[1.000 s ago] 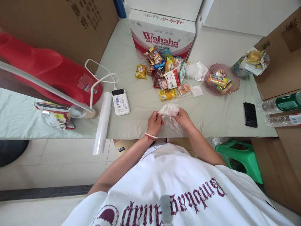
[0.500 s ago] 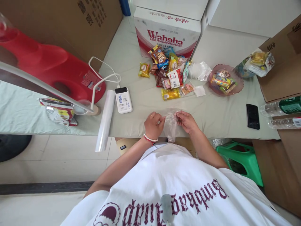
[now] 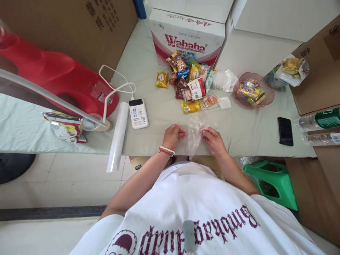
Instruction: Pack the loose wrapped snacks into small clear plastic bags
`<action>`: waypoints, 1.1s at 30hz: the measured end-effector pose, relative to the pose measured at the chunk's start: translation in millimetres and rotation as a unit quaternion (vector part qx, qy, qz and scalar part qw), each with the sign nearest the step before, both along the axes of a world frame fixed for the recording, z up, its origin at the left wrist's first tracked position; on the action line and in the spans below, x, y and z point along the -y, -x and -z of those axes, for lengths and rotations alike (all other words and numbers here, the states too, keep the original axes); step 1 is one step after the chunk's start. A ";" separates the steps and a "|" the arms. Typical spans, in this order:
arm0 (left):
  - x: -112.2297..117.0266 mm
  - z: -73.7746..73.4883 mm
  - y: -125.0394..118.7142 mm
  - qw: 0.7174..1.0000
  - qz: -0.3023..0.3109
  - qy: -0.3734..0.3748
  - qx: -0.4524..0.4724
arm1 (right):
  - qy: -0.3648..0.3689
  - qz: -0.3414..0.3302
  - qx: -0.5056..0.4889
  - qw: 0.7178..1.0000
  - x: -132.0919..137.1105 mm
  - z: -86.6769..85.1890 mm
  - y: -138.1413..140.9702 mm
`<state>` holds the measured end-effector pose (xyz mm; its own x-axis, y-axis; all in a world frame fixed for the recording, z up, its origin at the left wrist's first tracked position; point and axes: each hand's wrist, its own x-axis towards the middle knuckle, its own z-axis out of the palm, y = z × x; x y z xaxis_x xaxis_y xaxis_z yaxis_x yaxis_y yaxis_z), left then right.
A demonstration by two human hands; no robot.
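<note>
The right hand's (image 3: 214, 141) fingers pinch a clear plastic bag (image 3: 194, 135); the left hand's (image 3: 172, 136), just beside, show no certain grip.

The clear plastic bag (image 3: 194, 136), a crumpled bunch a second ago, now looks looser and longer on my feed. I see the left hand (image 3: 173, 137), curled earlier, with straighter fingers (image 3: 182, 135) pointing at the bag's edge.

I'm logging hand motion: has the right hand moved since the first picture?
Yes, slightly: the right hand has shifted away from the nearest yellow packet, toward the table's near edge.
</note>
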<state>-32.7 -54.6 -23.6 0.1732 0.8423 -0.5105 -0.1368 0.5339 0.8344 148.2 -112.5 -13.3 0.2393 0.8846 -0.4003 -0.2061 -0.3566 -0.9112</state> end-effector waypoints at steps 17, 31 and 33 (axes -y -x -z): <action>-10.6 6.6 29.1 0.995 -0.099 0.026 -0.009 | 0.058 0.129 -0.093 0.986 7.3 6.1 -35.0; -0.3 20.4 43.8 0.927 0.007 -0.189 -0.325 | 0.139 -0.014 0.092 0.986 -31.6 8.9 -47.2; -4.4 23.3 37.9 0.929 -0.008 -0.203 -0.308 | 0.098 -0.025 0.190 0.976 -45.2 17.4 -42.5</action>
<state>-70.6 -50.2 -46.9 -0.0603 0.9871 -0.1486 0.4285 0.1601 0.8893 190.7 -67.4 -30.7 0.3620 0.8141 -0.4542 0.1563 -0.5333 -0.8313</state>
